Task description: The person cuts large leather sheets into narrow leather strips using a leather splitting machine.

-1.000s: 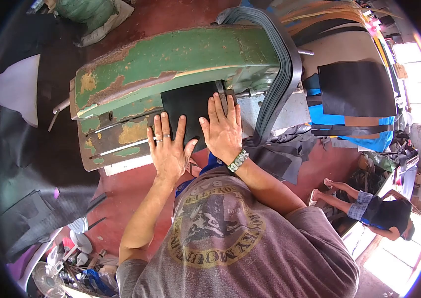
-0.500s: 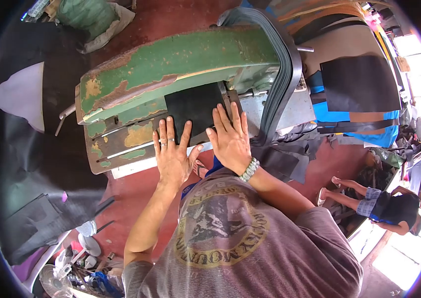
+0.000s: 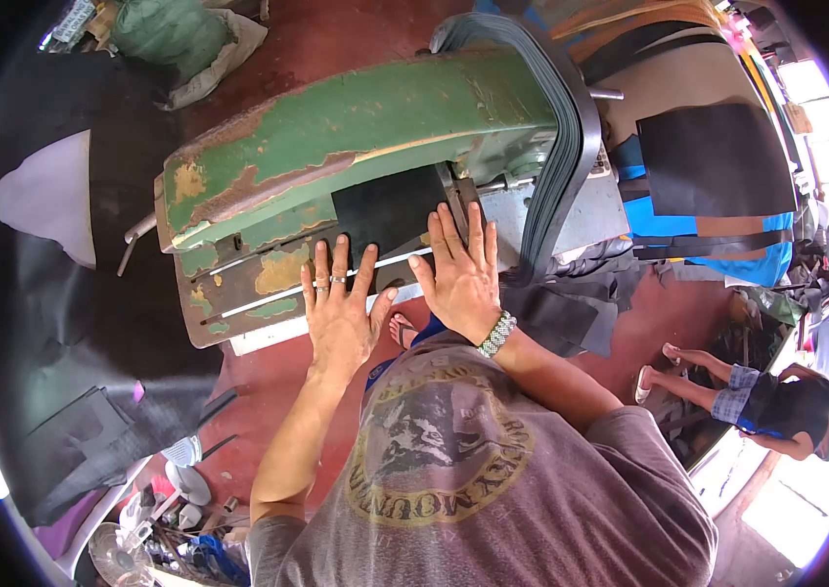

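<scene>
Black sheet (image 3: 390,210), flat on the bed (image 3: 277,269) of a paint-chipped green machine (image 3: 336,122). With left hand (image 3: 341,308) unclenched, fingers spread, grasping nothing, at the sheet's near-left corner; with right hand (image 3: 463,284) likewise flat, by the near-right corner. On the worn shirt (image 3: 507,533), "MOUN" legible in ringed lettering, much else faded.

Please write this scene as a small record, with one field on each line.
Left hand: open, palm down, two rings, fingertips at the near edge of the black sheet
Right hand: open, palm down, bracelet at wrist, fingertips by the sheet's right edge
Contact pressure: cannot tell
Sheet: on the bed of a worn green machine
Dark strips: draped over the machine
Other person: at far right
</scene>
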The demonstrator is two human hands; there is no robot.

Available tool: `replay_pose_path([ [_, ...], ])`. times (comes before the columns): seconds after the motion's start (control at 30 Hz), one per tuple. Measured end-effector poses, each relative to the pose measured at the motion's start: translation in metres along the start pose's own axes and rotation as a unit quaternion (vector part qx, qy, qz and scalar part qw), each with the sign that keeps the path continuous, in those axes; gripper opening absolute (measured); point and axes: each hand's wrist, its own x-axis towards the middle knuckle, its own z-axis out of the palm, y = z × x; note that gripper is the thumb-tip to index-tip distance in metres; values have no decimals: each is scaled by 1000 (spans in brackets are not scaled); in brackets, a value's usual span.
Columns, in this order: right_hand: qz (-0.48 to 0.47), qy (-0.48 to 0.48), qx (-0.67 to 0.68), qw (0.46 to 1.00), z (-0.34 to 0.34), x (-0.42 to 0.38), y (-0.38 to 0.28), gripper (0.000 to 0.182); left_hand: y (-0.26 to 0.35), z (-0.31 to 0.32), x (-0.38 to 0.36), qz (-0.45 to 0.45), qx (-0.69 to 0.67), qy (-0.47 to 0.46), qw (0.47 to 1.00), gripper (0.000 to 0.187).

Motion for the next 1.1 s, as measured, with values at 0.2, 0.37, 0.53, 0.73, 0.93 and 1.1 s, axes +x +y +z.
replay_pose_path([
  [0.2, 8, 5, -1, 1000, 4, 4, 1, 68, -5, 0, 6, 10, -2, 2, 1000, 61],
  [0.37, 17, 6, -1, 1000, 8, 11, 1, 69, -10, 1, 15, 12, 5, 8, 1000, 61],
  [0.53, 18, -5, 1, 1000, 7, 16, 1, 71, -13, -2, 27, 13, 10, 12, 1000, 61],
  [0.73, 13, -6, 10, 1000, 4, 13, 3, 70, -17, -1, 34, 17, 2, 15, 1000, 60],
  [0.93, 0, 1, 34, 999, -21, 24, 5, 57, -19, 0, 41, -13, -10, 41, 999, 63],
  [1.1, -18, 108, 173, 979, -80, 59, 4, 26, -18, -12, 44, -27, -25, 76, 996, 52],
])
